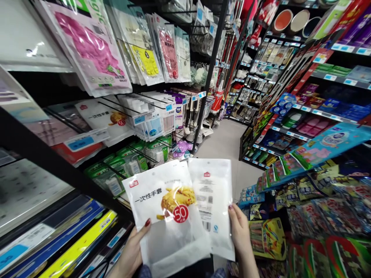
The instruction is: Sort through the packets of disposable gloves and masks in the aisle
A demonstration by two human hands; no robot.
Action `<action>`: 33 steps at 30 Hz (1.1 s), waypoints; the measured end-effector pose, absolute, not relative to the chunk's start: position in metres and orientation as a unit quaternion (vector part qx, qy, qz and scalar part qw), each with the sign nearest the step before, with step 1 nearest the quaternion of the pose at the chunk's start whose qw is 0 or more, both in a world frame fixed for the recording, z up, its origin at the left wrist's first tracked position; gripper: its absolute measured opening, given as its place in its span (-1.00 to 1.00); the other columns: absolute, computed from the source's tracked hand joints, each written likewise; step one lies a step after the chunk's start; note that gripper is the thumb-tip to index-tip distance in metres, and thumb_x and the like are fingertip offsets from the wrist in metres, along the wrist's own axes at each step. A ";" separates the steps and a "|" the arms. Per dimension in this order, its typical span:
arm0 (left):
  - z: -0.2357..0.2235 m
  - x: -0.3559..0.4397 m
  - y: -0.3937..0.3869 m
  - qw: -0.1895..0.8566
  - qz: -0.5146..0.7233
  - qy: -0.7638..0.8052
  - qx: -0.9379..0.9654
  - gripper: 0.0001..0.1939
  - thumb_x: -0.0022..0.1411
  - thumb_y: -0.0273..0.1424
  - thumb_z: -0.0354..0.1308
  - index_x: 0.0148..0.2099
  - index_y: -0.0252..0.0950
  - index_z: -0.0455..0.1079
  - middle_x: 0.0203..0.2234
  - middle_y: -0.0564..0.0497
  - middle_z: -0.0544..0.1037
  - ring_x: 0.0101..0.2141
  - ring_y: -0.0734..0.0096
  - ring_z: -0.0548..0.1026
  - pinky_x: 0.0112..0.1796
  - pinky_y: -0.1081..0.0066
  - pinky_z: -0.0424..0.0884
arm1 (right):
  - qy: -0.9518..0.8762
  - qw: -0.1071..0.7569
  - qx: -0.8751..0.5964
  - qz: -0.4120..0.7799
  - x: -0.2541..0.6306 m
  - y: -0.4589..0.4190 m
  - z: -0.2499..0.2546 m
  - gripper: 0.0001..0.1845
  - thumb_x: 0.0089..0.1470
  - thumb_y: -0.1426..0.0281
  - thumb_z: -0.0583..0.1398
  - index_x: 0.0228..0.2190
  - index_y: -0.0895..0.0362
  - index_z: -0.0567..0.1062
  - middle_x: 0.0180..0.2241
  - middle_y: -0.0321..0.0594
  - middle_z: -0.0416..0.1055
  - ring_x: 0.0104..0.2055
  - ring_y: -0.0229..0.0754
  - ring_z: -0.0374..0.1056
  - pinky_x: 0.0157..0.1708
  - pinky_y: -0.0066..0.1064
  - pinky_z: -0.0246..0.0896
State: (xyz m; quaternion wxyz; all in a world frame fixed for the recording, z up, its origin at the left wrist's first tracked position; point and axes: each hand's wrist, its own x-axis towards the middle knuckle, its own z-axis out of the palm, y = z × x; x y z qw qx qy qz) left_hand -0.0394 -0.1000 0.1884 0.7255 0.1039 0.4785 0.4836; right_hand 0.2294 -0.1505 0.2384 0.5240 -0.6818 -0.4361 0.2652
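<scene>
The left hand (135,241) pinches the lower left edge of a white packet (171,227) between its thumb, which lies on the front, and fingers mostly hidden behind. The packet's front shows fried chicken and a red circle marked 50. The right hand (241,231) pinches the right edge of a second packet (216,204), thumb on the printed side, which carries small text and a barcode. The first packet overlaps the second, both tilted slightly in front of the person. Beyond them on the left, a similar packet (101,116) hangs on the rack above green packages (130,162) and beside packs of masks (153,125). Higher up hang bagged pink gloves (89,46) and yellow gloves (146,60). On the right, shelves (319,108) hold boxes and bags, with snack bags (327,216) below. A gray floor (226,143) runs between the two sides.
</scene>
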 end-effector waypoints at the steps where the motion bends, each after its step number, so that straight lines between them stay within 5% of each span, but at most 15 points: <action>1: 0.190 -0.040 -0.098 0.713 0.492 0.487 0.112 -0.24 -0.15 -0.45 0.33 0.13 -0.31 0.16 -0.29 -0.14 0.56 -0.26 0.01 0.52 -0.26 0.17 0.49 | -0.461 0.501 -0.703 0.206 0.233 -0.156 0.247 -0.63 0.11 0.16 0.00 -0.57 0.14 0.28 -0.64 -0.35 0.21 -0.59 -0.31 0.11 -0.59 -0.52 0.01; 5: 0.200 -0.032 -0.092 0.650 0.526 0.504 0.218 -0.20 -0.06 -0.25 0.28 0.21 -0.18 0.05 0.09 -0.16 0.30 0.04 -0.04 0.30 0.03 0.07 0.24 | -0.599 0.377 -0.704 -0.059 0.211 -0.164 0.275 -0.72 0.15 0.38 -0.03 -0.57 0.13 0.27 -0.69 -0.36 0.18 -0.65 -0.31 0.10 -0.59 -0.47 -0.08; 9: 0.204 -0.013 -0.092 0.481 0.566 0.510 0.434 -0.15 0.03 -0.25 0.20 0.28 -0.07 -0.19 0.28 0.04 -0.14 0.23 0.21 -0.13 0.19 0.25 -0.19 | -0.688 0.279 -0.639 -0.203 0.148 -0.146 0.271 -0.77 0.08 0.51 -0.02 -0.55 0.13 0.33 -0.67 -0.25 0.25 -0.57 -0.18 0.16 -0.52 -0.36 -0.07; 13: 0.196 -0.002 -0.097 0.544 0.505 0.506 0.440 -0.47 0.06 -0.13 0.12 0.03 -0.29 0.30 0.07 -0.13 0.32 0.12 0.14 0.18 0.14 0.24 0.03 | -0.730 0.228 -0.603 -0.226 0.098 -0.131 0.247 -0.78 -0.02 0.59 -0.01 -0.57 0.14 0.33 -0.68 -0.22 0.23 -0.59 -0.14 0.15 -0.53 -0.30 -0.05; 15: 0.194 -0.001 -0.099 0.608 0.501 0.503 0.356 -0.43 -0.01 -0.04 0.13 -0.05 -0.34 0.36 -0.04 -0.16 0.43 0.04 0.07 0.31 0.07 0.22 0.19 | -0.750 0.207 -0.595 -0.204 0.084 -0.131 0.238 -0.83 -0.07 0.59 0.02 -0.55 0.14 0.33 -0.65 -0.21 0.24 -0.58 -0.12 0.16 -0.53 -0.29 -0.02; 18: 0.190 -0.003 -0.098 0.675 0.495 0.476 0.269 -0.39 -0.08 -0.10 0.23 -0.02 -0.33 0.33 -0.12 -0.13 0.49 -0.05 0.08 0.39 -0.05 0.27 0.32 | -0.779 0.204 -0.572 -0.154 0.078 -0.133 0.232 -0.89 -0.09 0.55 0.06 -0.46 0.17 0.38 -0.58 -0.18 0.30 -0.52 -0.11 0.19 -0.48 -0.26 0.08; 23: 0.156 -0.013 -0.082 0.703 0.499 0.449 0.234 -0.49 -0.05 -0.23 0.26 -0.04 -0.32 0.33 -0.23 -0.09 0.54 -0.18 0.14 0.47 -0.20 0.32 0.40 | -0.734 0.368 -0.569 -0.041 0.105 -0.130 0.219 -0.88 -0.01 0.50 0.05 -0.41 0.15 0.39 -0.54 -0.24 0.35 -0.43 -0.18 0.24 -0.16 -0.18 0.15; 30: 0.125 0.001 -0.002 0.690 0.349 0.380 0.508 -0.64 0.12 -0.20 0.09 -0.10 -0.31 0.41 -0.16 -0.08 0.51 -0.09 0.19 0.40 -0.05 0.35 0.24 | -0.489 0.420 -0.751 0.145 0.180 -0.147 0.140 -0.78 0.07 0.30 0.08 -0.27 0.14 0.41 -0.35 -0.15 0.45 -0.37 -0.16 0.38 -0.37 -0.36 0.31; 33: 0.130 0.039 0.028 0.747 0.242 0.254 0.565 -0.69 0.09 -0.24 0.12 -0.15 -0.29 0.47 -0.23 -0.07 0.54 -0.15 0.15 0.42 -0.10 0.31 0.28 | -0.396 0.451 -0.797 0.073 0.224 -0.167 0.118 -0.57 -0.06 0.12 0.15 -0.24 0.19 0.41 -0.28 -0.03 0.41 -0.35 -0.06 0.39 -0.35 -0.25 0.34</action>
